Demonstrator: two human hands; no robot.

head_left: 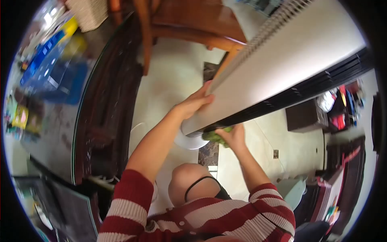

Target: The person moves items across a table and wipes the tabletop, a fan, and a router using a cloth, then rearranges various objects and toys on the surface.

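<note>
A tall white tower fan (278, 60) leans across the upper right, with a dark slatted strip (298, 89) along one side and a round white base (189, 142) on the floor. My left hand (196, 101) grips its lower body from the left, the thumb lying on the white casing and the other fingers partly hidden behind. On the other side, low down by the dark strip, my right hand (236, 138) is closed on a green cloth (217, 138) and presses it against the fan near the base.
A wooden chair (197, 20) stands ahead. At left is a dark glass-topped table (105, 101) bearing a blue plastic container (60, 80). A dark box (306, 117) sits at right on the tiled floor (165, 68). My bent knee (191, 183) is close below the base.
</note>
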